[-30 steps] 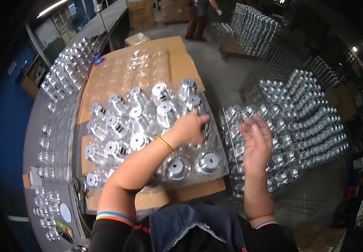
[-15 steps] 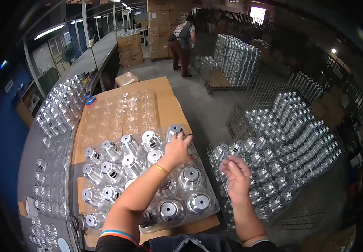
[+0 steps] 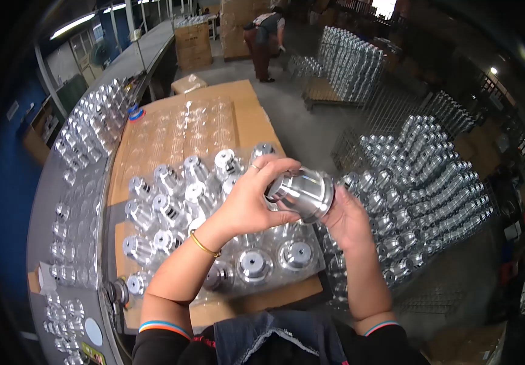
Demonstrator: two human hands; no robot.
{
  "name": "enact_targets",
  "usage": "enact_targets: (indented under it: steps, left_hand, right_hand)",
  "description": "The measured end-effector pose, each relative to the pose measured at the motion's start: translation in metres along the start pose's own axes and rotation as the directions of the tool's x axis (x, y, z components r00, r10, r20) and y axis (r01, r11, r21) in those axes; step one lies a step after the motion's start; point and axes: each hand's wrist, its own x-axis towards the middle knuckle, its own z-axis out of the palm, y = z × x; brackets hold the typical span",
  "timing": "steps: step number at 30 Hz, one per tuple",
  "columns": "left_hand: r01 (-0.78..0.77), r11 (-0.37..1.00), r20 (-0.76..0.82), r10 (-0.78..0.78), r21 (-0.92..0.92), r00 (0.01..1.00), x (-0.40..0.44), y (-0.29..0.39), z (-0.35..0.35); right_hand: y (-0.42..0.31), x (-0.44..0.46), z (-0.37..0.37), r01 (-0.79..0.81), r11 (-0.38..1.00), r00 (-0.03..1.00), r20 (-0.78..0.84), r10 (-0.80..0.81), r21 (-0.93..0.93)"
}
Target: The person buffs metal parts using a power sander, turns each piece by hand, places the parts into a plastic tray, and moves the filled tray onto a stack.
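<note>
A shiny metal cup [image 3: 306, 193] is held on its side in the air above the near tray [image 3: 272, 281], its narrow end toward the left and its wide rim toward the right. The left hand [image 3: 247, 196] is closed around the narrow end, thumb below and fingers over the top, a hold that probably keeps most of the polished side uncovered. The right hand [image 3: 348, 218] meets the wide rim; its fingers are partly hidden behind the cup, so I cannot tell whether it grips or merely supports. Sharing the ends likely steadies such a smooth shape. Below, other cups [image 3: 254, 263] stand narrow end up in the see-through plastic, whose pockets presumably keep the metal from knocking together. Sheets of cardboard [image 3: 256, 115] lie under this tray and a second plastic tray [image 3: 195, 128] beyond it, perhaps as padding. To the left runs a long grey desk [image 3: 80, 277] with more cups [image 3: 95, 125] in rows. To the right, many cups [image 3: 423, 188] fill a wire cage [image 3: 342, 149]. Farther back, another person [image 3: 263, 45] bends forward on the grey floor [image 3: 290, 125], near large cardboard boxes [image 3: 192, 47].
</note>
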Motion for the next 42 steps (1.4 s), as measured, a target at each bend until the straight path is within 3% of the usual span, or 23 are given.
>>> enact_targets:
  steps: [2, 7, 9, 11, 13, 15, 17, 18, 20, 21, 23, 25, 27, 28, 30, 31, 33, 34, 36, 39, 42]
  left_hand:
    - [-0.149, 0.988, -0.058, 0.15, 0.037, 0.987, -0.015, 0.016, -0.006]
    - [-0.174, 0.982, -0.171, 0.159, -0.077, 0.972, -0.043, 0.024, -0.012]
    - [-0.19, 0.976, -0.188, 0.168, -0.106, 0.968, -0.051, 0.026, -0.013]
    - [-0.183, 0.952, -0.258, 0.117, -0.248, 0.959, -0.059, 0.028, -0.006]
    - [-0.214, 0.953, -0.292, 0.146, -0.214, 0.945, -0.063, 0.032, -0.006]
    - [-0.125, 0.911, -0.324, -0.01, -0.392, 0.946, -0.066, 0.038, -0.005]
    - [-0.083, 0.869, -0.331, -0.096, -0.488, 0.939, -0.069, 0.043, -0.004]
    - [-0.046, 0.814, -0.326, -0.179, -0.579, 0.928, -0.07, 0.046, -0.004]
    - [-0.011, 0.715, -0.327, -0.306, -0.699, 0.894, -0.071, 0.05, -0.004]
    - [-0.011, 0.717, -0.332, -0.309, -0.697, 0.891, -0.072, 0.051, -0.007]
    - [0.089, 0.652, -0.245, -0.404, -0.753, 0.881, -0.073, 0.051, -0.012]
    - [0.072, 0.643, -0.277, -0.425, -0.763, 0.862, -0.073, 0.053, -0.015]
    - [0.12, 0.517, -0.187, -0.504, -0.848, 0.843, -0.073, 0.057, -0.021]
    - [0.125, 0.489, -0.167, -0.51, -0.863, 0.844, -0.074, 0.056, -0.024]
    - [0.119, 0.487, -0.159, -0.491, -0.865, 0.857, -0.078, 0.057, -0.027]
    - [0.115, 0.484, -0.147, -0.47, -0.868, 0.87, -0.08, 0.058, -0.029]
    - [0.107, 0.482, -0.148, -0.462, -0.87, 0.875, -0.082, 0.062, -0.033]
    - [0.102, 0.48, -0.148, -0.454, -0.871, 0.879, -0.083, 0.064, -0.034]
    - [0.096, 0.459, -0.135, -0.446, -0.883, 0.885, -0.087, 0.064, -0.037]
    - [0.081, 0.436, -0.133, -0.437, -0.896, 0.889, -0.091, 0.065, -0.04]
    - [0.043, 0.475, -0.18, -0.415, -0.879, 0.892, -0.093, 0.065, -0.038]
  right_hand:
    - [-0.001, -0.008, 0.016, -0.024, 0.998, 0.995, 0.097, 0.019, 0.054]
    - [0.007, -0.027, 0.045, -0.146, 0.975, 0.979, 0.164, 0.118, 0.169]
    - [0.009, -0.037, 0.058, -0.051, 0.992, 0.96, 0.278, 0.018, 0.114]
    - [0.015, -0.043, 0.062, -0.028, 0.995, 0.949, 0.315, -0.003, 0.095]
    - [0.02, -0.048, 0.067, 0.087, 0.996, 0.934, 0.349, -0.08, -0.004]
    - [0.029, -0.057, 0.068, 0.14, 0.99, 0.932, 0.341, -0.123, -0.024]
    - [0.036, -0.064, 0.071, 0.332, 0.924, 0.903, 0.347, -0.253, -0.19]
    - [0.042, -0.069, 0.069, 0.328, 0.925, 0.903, 0.35, -0.249, -0.19]
    - [0.055, -0.076, 0.063, 0.491, 0.691, 0.868, 0.367, -0.335, -0.53]
    - [0.056, -0.076, 0.066, 0.488, 0.694, 0.869, 0.37, -0.329, -0.528]
    - [0.059, -0.076, 0.072, 0.731, 0.108, 0.659, 0.655, -0.369, -0.674]
    - [0.065, -0.075, 0.072, 0.743, 0.126, 0.648, 0.66, -0.38, -0.657]
    - [0.071, -0.079, 0.068, 0.65, 0.327, 0.758, 0.552, -0.347, -0.687]
    - [0.073, -0.078, 0.068, 0.65, 0.327, 0.758, 0.554, -0.345, -0.686]
    - [0.074, -0.076, 0.072, 0.492, 0.783, 0.842, 0.436, -0.317, -0.381]
    - [0.073, -0.075, 0.078, 0.492, 0.782, 0.842, 0.436, -0.317, -0.382]
    - [0.069, -0.072, 0.095, 0.265, 0.964, 0.904, 0.353, -0.24, -0.022]
    - [0.067, -0.072, 0.097, 0.265, 0.964, 0.904, 0.353, -0.24, -0.025]
    - [0.063, -0.071, 0.099, 0.072, 0.994, 0.94, 0.327, -0.095, 0.081]
    - [0.061, -0.072, 0.103, -0.039, 0.988, 0.944, 0.329, -0.013, 0.151]
    - [0.065, -0.071, 0.104, -0.019, 0.987, 0.961, 0.275, -0.026, 0.16]
